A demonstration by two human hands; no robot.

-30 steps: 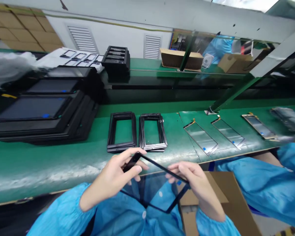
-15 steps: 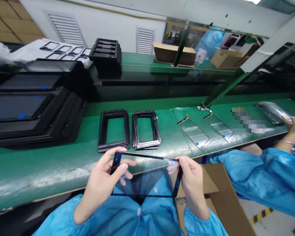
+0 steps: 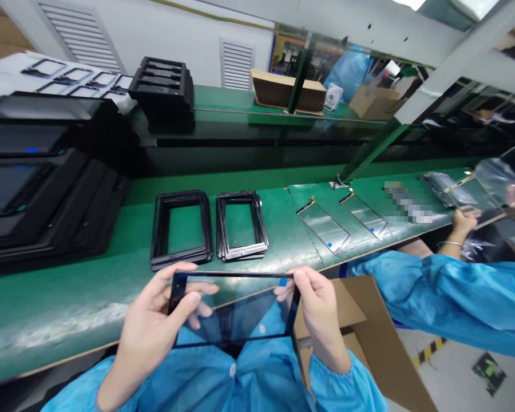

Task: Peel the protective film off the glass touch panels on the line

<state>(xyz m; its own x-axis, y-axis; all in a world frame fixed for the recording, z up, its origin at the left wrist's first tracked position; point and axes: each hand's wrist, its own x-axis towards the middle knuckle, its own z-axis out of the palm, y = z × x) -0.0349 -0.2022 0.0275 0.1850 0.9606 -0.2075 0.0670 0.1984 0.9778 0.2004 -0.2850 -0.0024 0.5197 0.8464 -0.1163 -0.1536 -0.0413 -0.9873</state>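
Two bare hands grip one clear panel (image 3: 240, 306) with a dark border, held lengthwise in front of the person's blue garment (image 3: 257, 377), its upper part overlapping the near edge of the green surface (image 3: 86, 309) in view. The left hand (image 3: 148, 323) is clamped on the panel's left end, thumb on the near face and fingers showing through from behind. The right hand (image 3: 320, 303) pinches the upper right corner, its thumb close to a small blue tab (image 3: 282, 282).

Beyond the panel, two piles of black rectangular frames stand side by side on the surface, the left pile (image 3: 203, 229) just beside the right pile (image 3: 222, 226). Farther right lie two thin clear sheets, a nearer one (image 3: 324, 224) and a farther one (image 3: 364, 215), each with a blue mark. Black trays (image 3: 68, 229) are stacked at the left. An open cardboard box (image 3: 390, 343) sits below the right sleeve, and a co-worker's hands (image 3: 466, 220) handle a framed clear piece at the far right.
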